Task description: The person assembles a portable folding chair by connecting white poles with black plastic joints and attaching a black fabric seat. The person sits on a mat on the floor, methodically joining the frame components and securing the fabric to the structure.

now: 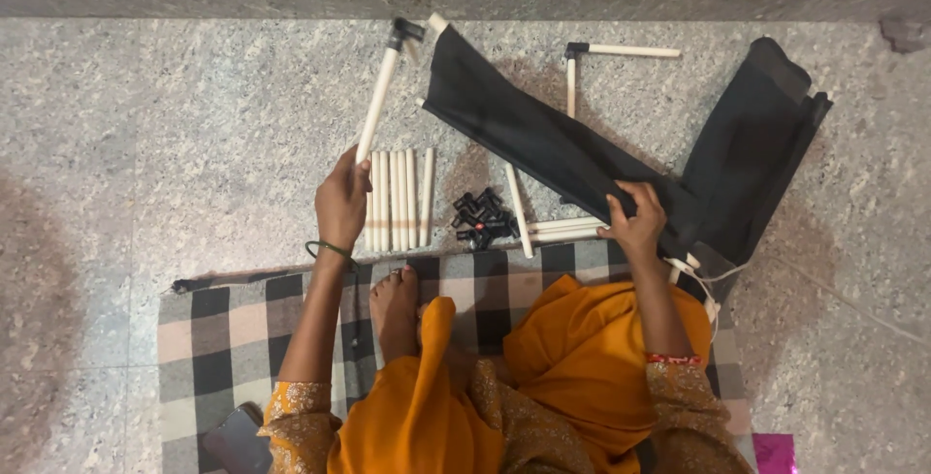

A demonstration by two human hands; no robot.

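Left hand (341, 205): fingers closed around the near end of a white rod (377, 104) angling far.
Right hand (635, 220): fingers pinching black fabric (543, 140), right of centre.
Between hands: loose rods (398, 200), black connectors (482, 218).

The scene is lit pretty softly and evenly, warm in tone, more dim than bright. No hard light source can be made out; the light seems to be spread from above. Faint, fuzzy shadows are cast on the granite floor (194, 144), with a darker patch seen at the far left edge. Almost no detail is kept in the black fabric (543, 144), which is rendered as a flat dark shape. No glare is seen on the white rods (398, 198). Focus is held decently across the middle, though fine grain is smeared a bit. Slight wide-angle bending is noticed along the top kerb line and corners.
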